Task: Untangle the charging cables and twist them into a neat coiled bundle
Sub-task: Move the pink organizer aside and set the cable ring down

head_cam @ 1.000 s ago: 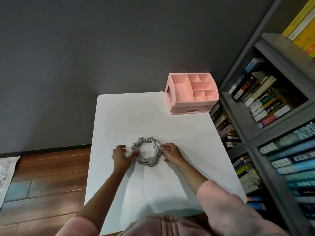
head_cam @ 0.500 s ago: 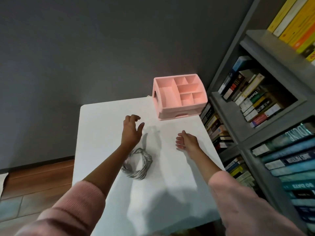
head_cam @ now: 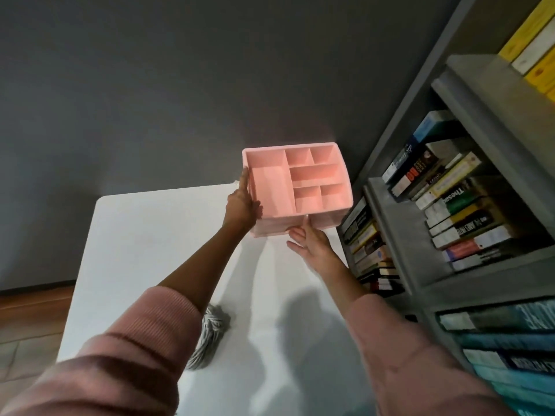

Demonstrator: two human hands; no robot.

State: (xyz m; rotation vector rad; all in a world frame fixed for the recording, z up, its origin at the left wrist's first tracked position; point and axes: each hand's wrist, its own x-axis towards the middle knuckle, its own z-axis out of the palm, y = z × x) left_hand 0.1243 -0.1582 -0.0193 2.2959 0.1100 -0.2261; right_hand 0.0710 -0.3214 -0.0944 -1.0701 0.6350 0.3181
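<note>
The coiled grey cable bundle (head_cam: 208,337) lies on the white table (head_cam: 144,250), mostly hidden under my left sleeve. Neither hand touches it. At the table's far right corner stands a pink organiser (head_cam: 295,187) with several empty compartments. My left hand (head_cam: 241,205) is pressed flat against its left side. My right hand (head_cam: 310,240) touches its front face near the drawer with the fingertips, the other fingers spread. The organiser seems tilted toward me.
A grey bookshelf (head_cam: 468,205) packed with books runs along the table's right edge. A dark grey wall (head_cam: 180,85) stands right behind the table. Wooden floor (head_cam: 30,313) shows to the left.
Both hands left the coiled cables and reached forward to the pink organiser. The left hand is now on its side, the right on its front. The view has moved closer.
</note>
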